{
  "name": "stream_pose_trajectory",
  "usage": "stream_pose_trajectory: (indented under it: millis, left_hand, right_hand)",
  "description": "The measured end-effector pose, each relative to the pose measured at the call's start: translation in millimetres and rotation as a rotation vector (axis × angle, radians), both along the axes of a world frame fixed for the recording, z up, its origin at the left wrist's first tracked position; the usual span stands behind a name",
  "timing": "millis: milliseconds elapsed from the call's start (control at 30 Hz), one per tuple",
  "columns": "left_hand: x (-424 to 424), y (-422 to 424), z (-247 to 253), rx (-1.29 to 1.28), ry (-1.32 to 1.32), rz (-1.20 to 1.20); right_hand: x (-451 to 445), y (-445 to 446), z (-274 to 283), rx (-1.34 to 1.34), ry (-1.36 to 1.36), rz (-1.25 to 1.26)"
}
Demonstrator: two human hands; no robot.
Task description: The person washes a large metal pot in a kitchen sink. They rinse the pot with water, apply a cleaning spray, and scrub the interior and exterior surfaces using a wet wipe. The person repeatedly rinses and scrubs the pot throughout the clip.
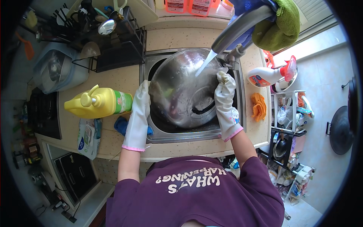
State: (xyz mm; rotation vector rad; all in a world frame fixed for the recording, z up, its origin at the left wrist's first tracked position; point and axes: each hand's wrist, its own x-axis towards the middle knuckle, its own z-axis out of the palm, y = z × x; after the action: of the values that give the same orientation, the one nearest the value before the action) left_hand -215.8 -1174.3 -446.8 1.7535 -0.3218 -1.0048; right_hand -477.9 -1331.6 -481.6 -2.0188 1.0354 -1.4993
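Observation:
A large round shiny metal lid or pan [181, 85] with a black handle [203, 108] is held tilted over the stainless steel sink [181, 137]. My left hand [141, 96], in a long white rubber glove with a pink cuff, holds its left rim. On the opposite rim is my right hand [225, 88], in a matching glove; its fingers are partly hidden. Water runs from the grey faucet [241, 28] onto the wet metal surface and spreads across it.
A yellow pump jug [96, 102] and a blue cloth [121, 125] are left of the sink. To the right are a white spray bottle [263, 76] and an orange cloth [258, 107]. A black dish rack [119, 56] stands back left. A green towel [276, 31] hangs by the faucet.

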Motion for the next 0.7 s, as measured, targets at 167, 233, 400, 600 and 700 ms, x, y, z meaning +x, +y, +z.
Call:
stream_pose_trajectory:
  millis: [167, 233, 400, 600, 700]
  left_hand:
    - [-1.5, -2.9, 3.1, -0.044, 0.039, -0.003]
    - [-2.3, -1.9, 3.1, -0.057, 0.036, -0.007]
    - [-5.2, -2.9, 7.6, -0.063, 0.055, -0.003]
    - [0.5, -0.4, -4.7, -0.057, 0.046, -0.039]
    - [-5.4, -4.5, -4.6, -0.135, 0.064, -0.003]
  right_hand:
    - [-33.7, -21.0, -2.5, 0.159, 0.143, -0.169]
    - [-26.2, -21.2, 34.5, 0.133, 0.270, -0.210]
    - [-15.8, -57.8, 48.3, -0.023, 0.544, -0.169]
    - [6.8, -63.4, 81.6, 0.340, 0.653, -0.250]
    - [-13.0, -56.6, 64.6, 0.615, 0.194, -0.016]
